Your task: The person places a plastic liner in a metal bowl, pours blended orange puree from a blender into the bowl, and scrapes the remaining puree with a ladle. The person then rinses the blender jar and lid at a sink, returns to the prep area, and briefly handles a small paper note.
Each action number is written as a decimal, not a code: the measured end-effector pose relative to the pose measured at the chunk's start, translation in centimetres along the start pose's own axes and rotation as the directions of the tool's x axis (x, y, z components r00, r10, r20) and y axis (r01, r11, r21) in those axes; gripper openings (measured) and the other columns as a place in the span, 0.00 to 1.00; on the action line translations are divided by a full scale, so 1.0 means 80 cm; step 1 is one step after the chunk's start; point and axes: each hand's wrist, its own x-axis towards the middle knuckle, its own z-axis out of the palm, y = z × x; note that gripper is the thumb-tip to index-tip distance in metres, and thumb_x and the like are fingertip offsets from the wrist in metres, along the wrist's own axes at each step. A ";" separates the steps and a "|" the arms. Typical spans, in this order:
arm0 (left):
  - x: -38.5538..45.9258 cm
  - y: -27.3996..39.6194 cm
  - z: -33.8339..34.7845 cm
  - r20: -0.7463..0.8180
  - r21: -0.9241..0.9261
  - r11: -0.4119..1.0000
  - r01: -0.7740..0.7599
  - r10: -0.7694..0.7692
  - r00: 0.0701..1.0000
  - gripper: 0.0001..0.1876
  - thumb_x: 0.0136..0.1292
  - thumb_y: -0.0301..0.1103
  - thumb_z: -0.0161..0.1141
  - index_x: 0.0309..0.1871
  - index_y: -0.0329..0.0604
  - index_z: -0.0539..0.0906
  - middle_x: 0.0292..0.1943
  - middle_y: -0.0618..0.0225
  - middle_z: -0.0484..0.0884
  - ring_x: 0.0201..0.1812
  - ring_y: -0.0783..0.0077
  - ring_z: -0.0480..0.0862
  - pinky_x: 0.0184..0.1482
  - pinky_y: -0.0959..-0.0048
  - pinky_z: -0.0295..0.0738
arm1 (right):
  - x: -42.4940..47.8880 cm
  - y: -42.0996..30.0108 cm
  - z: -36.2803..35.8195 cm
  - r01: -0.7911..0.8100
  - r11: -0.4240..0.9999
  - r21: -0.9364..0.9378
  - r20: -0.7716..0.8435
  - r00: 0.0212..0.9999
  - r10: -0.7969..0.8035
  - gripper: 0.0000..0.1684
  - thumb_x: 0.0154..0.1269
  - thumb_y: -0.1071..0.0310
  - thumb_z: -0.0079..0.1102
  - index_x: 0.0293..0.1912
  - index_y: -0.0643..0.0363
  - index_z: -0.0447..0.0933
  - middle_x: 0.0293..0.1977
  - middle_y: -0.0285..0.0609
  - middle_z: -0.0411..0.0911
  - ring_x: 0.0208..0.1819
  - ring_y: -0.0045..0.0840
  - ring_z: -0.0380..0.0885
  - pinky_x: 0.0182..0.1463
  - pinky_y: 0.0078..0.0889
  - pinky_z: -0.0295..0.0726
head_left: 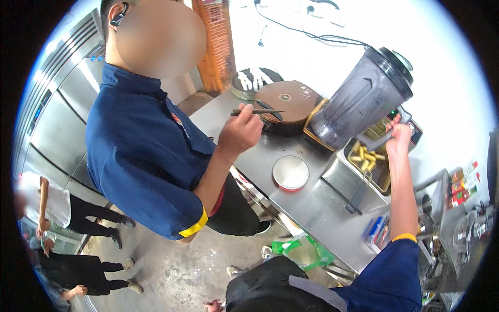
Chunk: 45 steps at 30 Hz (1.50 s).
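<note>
My right hand (398,136) is wrapped around the grey handle of a large blender jug (360,91) with a black lid. The jug's wall is clouded, and its lower end is at a gold-edged base (312,117) on the steel worktable; whether it is fully seated I cannot tell. Below the handle, a stainless steel fryer (339,171) holds yellow stick-shaped food pieces (365,157) in a basket. Only a few fingers of my left hand (213,305) show at the bottom edge, low beside my black apron; what they do is cut off.
A co-worker's hand (241,128) holds a dark thin stick over the worktable (249,156). A round tin (291,172), a brown round-lidded appliance (286,97) and stacked plates (241,93) stand there. A green plastic bag (308,251) hangs below the edge. Other people stand left.
</note>
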 end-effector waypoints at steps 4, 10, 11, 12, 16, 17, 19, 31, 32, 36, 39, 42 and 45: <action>-0.027 -0.028 0.003 -0.113 -0.038 0.997 0.073 -0.077 0.991 0.20 0.68 0.42 0.46 0.53 0.37 0.77 0.25 0.56 0.80 0.26 0.62 0.79 0.31 0.64 0.76 | 0.114 0.090 0.043 0.256 0.943 -0.214 0.033 0.966 -0.255 0.14 0.40 0.83 0.42 0.29 0.61 0.72 0.23 0.36 0.71 0.21 0.19 0.67 0.25 0.19 0.62; -0.059 -0.030 -0.001 -0.197 -0.216 0.960 0.179 -0.223 0.955 0.23 0.68 0.46 0.44 0.53 0.36 0.77 0.27 0.55 0.80 0.28 0.59 0.79 0.33 0.61 0.77 | 0.165 0.182 0.033 0.172 0.886 -0.430 0.114 0.984 -0.135 0.12 0.45 0.82 0.44 0.30 0.60 0.72 0.24 0.34 0.71 0.20 0.16 0.65 0.23 0.17 0.58; -0.066 -0.032 -0.006 -0.210 -0.236 0.954 0.184 -0.235 0.949 0.24 0.68 0.47 0.43 0.53 0.35 0.77 0.27 0.55 0.80 0.28 0.59 0.79 0.34 0.60 0.77 | 0.167 0.186 0.022 0.169 0.887 -0.430 0.120 0.984 -0.129 0.11 0.46 0.82 0.45 0.31 0.60 0.72 0.24 0.34 0.71 0.21 0.16 0.66 0.24 0.18 0.60; -0.066 -0.029 -0.001 -0.206 -0.260 0.947 0.189 -0.246 0.947 0.24 0.68 0.48 0.43 0.53 0.35 0.77 0.27 0.54 0.80 0.28 0.58 0.79 0.34 0.60 0.77 | 0.177 0.185 0.011 0.179 0.883 -0.433 0.131 0.982 -0.135 0.11 0.47 0.82 0.45 0.31 0.60 0.72 0.24 0.33 0.71 0.21 0.16 0.67 0.25 0.18 0.61; -0.081 -0.040 -0.008 -0.220 -0.365 0.917 0.163 -0.255 0.942 0.27 0.68 0.50 0.41 0.53 0.34 0.76 0.28 0.53 0.80 0.29 0.56 0.79 0.36 0.58 0.77 | 0.220 0.199 -0.004 0.212 0.819 -0.534 0.290 0.955 -0.058 0.10 0.44 0.78 0.49 0.32 0.61 0.72 0.27 0.37 0.74 0.26 0.21 0.71 0.31 0.22 0.68; -0.092 -0.046 -0.016 -0.217 -0.411 0.900 0.141 -0.247 0.944 0.27 0.68 0.51 0.41 0.53 0.34 0.76 0.28 0.53 0.80 0.29 0.56 0.79 0.36 0.57 0.77 | 0.218 0.212 0.006 0.185 0.800 -0.571 0.326 0.945 0.014 0.10 0.44 0.77 0.50 0.32 0.62 0.72 0.27 0.38 0.75 0.26 0.21 0.72 0.31 0.22 0.68; -0.085 -0.051 -0.029 -0.096 -0.568 0.816 0.108 -0.197 0.976 0.28 0.68 0.52 0.40 0.53 0.33 0.76 0.29 0.53 0.80 0.30 0.55 0.79 0.37 0.56 0.77 | 0.258 0.218 -0.017 0.269 0.724 -0.635 0.307 0.948 -0.083 0.14 0.47 0.75 0.56 0.38 0.65 0.73 0.29 0.41 0.76 0.30 0.24 0.75 0.36 0.26 0.72; -0.090 -0.132 -0.085 -0.647 -0.113 0.993 0.035 -0.100 0.756 0.12 0.53 0.23 0.57 0.40 0.41 0.86 0.34 0.59 0.87 0.39 0.69 0.85 0.44 0.71 0.79 | 0.174 0.216 -0.005 0.283 0.108 -0.953 0.282 0.959 -0.027 0.25 0.56 0.58 0.66 0.41 0.73 0.77 0.42 0.54 0.80 0.43 0.42 0.77 0.51 0.46 0.74; -0.097 -0.169 -0.081 -0.684 -0.166 0.986 -0.009 -0.108 0.722 0.12 0.53 0.23 0.56 0.39 0.41 0.86 0.33 0.60 0.86 0.38 0.70 0.85 0.44 0.71 0.79 | 0.163 0.264 -0.006 0.333 0.305 -0.892 0.325 0.943 -0.077 0.27 0.56 0.59 0.65 0.46 0.76 0.75 0.44 0.56 0.80 0.44 0.46 0.76 0.52 0.45 0.74; -0.151 -0.287 -0.062 -0.796 -0.304 0.952 0.028 -0.270 0.542 0.11 0.55 0.23 0.51 0.34 0.42 0.85 0.31 0.59 0.86 0.37 0.68 0.85 0.43 0.71 0.79 | -0.264 0.397 0.056 0.171 0.691 -0.702 0.489 0.821 0.295 0.18 0.58 0.63 0.61 0.43 0.66 0.74 0.37 0.48 0.79 0.37 0.39 0.77 0.42 0.44 0.78; -0.147 -0.343 -0.067 -0.798 -0.335 0.939 0.072 -0.324 0.508 0.10 0.58 0.27 0.50 0.35 0.44 0.84 0.33 0.56 0.86 0.38 0.62 0.85 0.43 0.68 0.80 | -0.628 0.402 0.064 -0.101 0.609 -0.787 0.485 0.511 0.710 0.14 0.58 0.65 0.59 0.42 0.62 0.73 0.34 0.45 0.77 0.34 0.35 0.77 0.39 0.41 0.78; -0.174 -0.417 -0.087 -0.732 -0.476 0.855 0.207 -0.515 0.446 0.10 0.61 0.35 0.52 0.41 0.46 0.82 0.36 0.54 0.85 0.41 0.55 0.85 0.46 0.65 0.79 | -0.883 0.410 0.042 -0.346 0.218 -0.913 0.210 0.062 0.976 0.10 0.59 0.66 0.57 0.41 0.58 0.73 0.31 0.41 0.76 0.31 0.31 0.76 0.35 0.38 0.79; -0.197 -0.454 -0.120 -0.694 -0.625 0.759 0.183 -0.648 0.315 0.10 0.61 0.37 0.53 0.40 0.47 0.82 0.35 0.54 0.85 0.40 0.56 0.85 0.46 0.65 0.79 | -1.009 0.412 0.072 -0.437 -0.011 -0.899 0.046 -0.120 0.992 0.07 0.60 0.68 0.56 0.40 0.54 0.72 0.28 0.38 0.75 0.29 0.26 0.76 0.32 0.35 0.79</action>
